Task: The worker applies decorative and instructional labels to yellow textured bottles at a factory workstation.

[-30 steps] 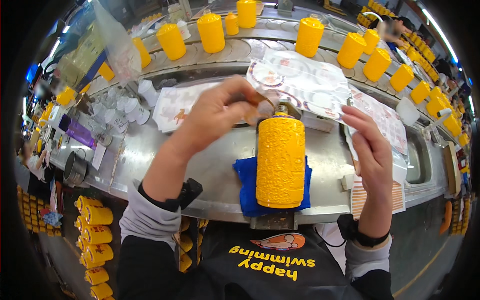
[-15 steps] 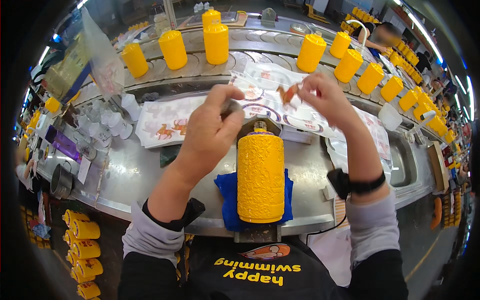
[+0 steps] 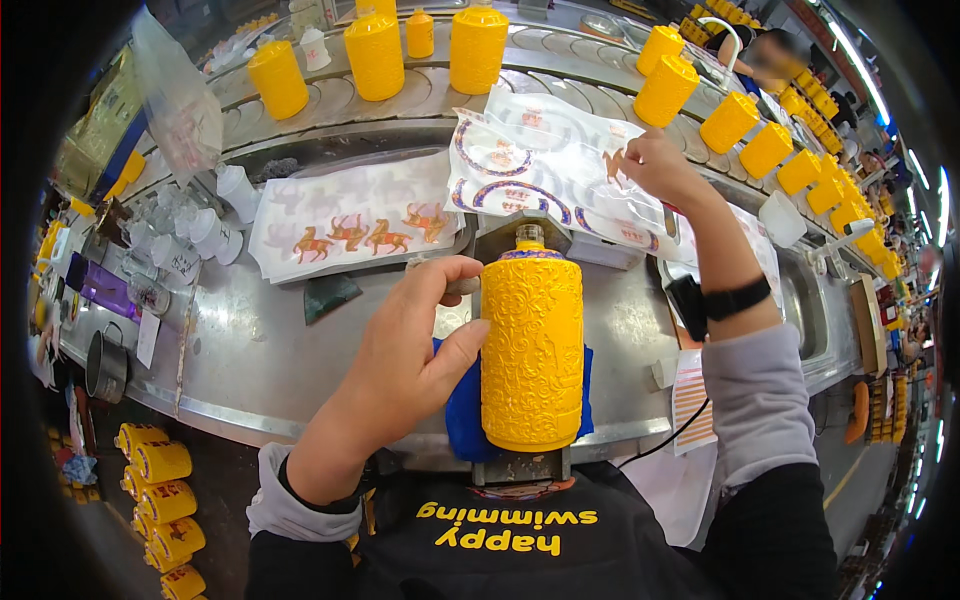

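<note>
A yellow embossed bottle (image 3: 532,350) with a bare glass neck stands upright in front of me, against a blue cloth (image 3: 463,415). My left hand (image 3: 415,350) is curled at its left side, thumb and forefinger close to the glass; whether they touch it I cannot tell. A small grey-brown piece (image 3: 463,286) shows in that hand, its kind unclear. Farther off to the right, my right hand (image 3: 660,168) pinches a small brown horse decal (image 3: 616,166) above the decal sheets (image 3: 540,165). More horse decals (image 3: 365,235) lie on a white sheet at the left.
Yellow bottles (image 3: 375,60) stand along the curved conveyor (image 3: 425,95) behind the sheets. Small white cups (image 3: 210,235), a purple item (image 3: 105,290) and a metal pot (image 3: 107,362) are at the left. To the right are a sink (image 3: 808,310), a faucet and a co-worker (image 3: 770,60).
My left hand has come down beside the bottle's shoulder. The right hand has moved slightly farther away with the horse decal. Bottles on the conveyor have shifted, and the view has moved a little.
</note>
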`<state>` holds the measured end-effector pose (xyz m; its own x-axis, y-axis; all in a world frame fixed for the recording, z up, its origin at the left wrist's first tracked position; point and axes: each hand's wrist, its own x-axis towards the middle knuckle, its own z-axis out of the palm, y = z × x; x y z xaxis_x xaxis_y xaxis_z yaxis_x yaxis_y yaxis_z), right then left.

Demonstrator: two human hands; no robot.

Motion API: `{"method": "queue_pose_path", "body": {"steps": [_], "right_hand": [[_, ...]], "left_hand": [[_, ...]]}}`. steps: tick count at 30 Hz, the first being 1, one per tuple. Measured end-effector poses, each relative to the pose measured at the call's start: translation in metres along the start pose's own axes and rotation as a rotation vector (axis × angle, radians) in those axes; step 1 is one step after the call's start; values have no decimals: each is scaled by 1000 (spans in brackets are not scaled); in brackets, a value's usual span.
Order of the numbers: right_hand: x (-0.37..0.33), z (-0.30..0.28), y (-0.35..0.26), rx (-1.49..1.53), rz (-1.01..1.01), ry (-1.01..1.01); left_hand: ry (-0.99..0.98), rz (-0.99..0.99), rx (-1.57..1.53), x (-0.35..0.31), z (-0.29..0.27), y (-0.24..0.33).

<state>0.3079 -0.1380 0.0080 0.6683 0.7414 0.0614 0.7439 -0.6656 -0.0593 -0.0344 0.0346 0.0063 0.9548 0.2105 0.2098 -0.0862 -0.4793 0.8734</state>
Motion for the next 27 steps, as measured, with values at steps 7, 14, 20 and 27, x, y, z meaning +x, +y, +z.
{"method": "queue_pose_path", "body": {"steps": [7,14,20,27], "right_hand": [[-143,-46,-103,1003,-155,264],[-194,16,-138,1142,-30,229],[-195,24,-145,1127,-31,322],[-194,28,-150,1062,-13,360]], "left_hand": [[4,45,-20,-30,24,-15],[37,273,230,-65,72,-18],[-78,203,-16,-64,62,-43],[73,-100,-808,-10,66,-21]]}}
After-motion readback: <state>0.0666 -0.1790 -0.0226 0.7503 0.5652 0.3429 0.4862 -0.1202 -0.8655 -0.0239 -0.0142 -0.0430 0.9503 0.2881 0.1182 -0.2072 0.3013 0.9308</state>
